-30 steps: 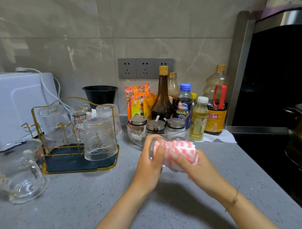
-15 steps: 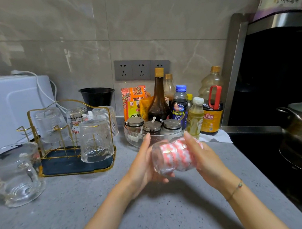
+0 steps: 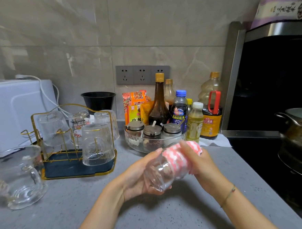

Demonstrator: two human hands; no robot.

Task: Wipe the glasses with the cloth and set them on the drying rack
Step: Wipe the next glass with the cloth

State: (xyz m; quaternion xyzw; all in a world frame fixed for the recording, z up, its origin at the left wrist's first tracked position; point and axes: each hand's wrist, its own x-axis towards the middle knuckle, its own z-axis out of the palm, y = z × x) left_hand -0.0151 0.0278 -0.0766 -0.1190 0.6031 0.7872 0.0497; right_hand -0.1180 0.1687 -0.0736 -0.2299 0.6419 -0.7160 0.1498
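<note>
Home kitchen — sauce bottles point(image 3: 158, 103), stove pot point(image 3: 301, 132), drying rack point(image 3: 73, 141)

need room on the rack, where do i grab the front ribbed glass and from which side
Grip the front ribbed glass round its side walls near the upturned base, coming from the front. It stands mouth down over a peg of the drying rack, so lift straight up; other glasses crowd behind it.
</note>
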